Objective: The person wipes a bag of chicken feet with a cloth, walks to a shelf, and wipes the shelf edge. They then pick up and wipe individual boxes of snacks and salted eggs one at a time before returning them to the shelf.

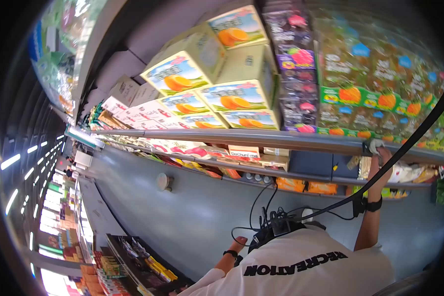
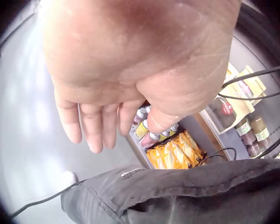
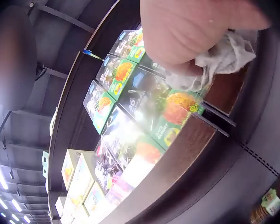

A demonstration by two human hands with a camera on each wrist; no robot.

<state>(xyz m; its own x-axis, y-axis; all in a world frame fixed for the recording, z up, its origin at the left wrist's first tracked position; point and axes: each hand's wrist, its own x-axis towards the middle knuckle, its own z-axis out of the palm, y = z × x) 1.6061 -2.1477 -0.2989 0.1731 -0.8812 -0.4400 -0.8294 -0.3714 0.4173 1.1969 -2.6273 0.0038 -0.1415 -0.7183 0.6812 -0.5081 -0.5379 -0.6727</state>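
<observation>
My right hand [image 1: 384,163] grips a crumpled whitish cloth [image 1: 375,145] at the front edge of a shelf [image 1: 301,139], below green-banded gummy bags [image 1: 350,93]. In the right wrist view the hand [image 3: 196,30] has the cloth [image 3: 228,58] bunched beneath it, beside the gummy packs [image 3: 179,107] and the brown shelf edge [image 3: 177,161]; part of its fingers is hidden. My left hand [image 1: 239,243] hangs low by the waist. In the left wrist view this hand [image 2: 135,60] holds nothing, its fingers extended and relaxed.
Cartons with orange pictures [image 1: 234,101] and purple gummy bags [image 1: 298,89] stand along the same shelf. A round stool [image 1: 164,181] is on the floor. Black cables [image 1: 276,219] lie around the waist, and a black strap [image 1: 404,148] crosses before the shelf. Dark display bins [image 1: 128,256] stand behind.
</observation>
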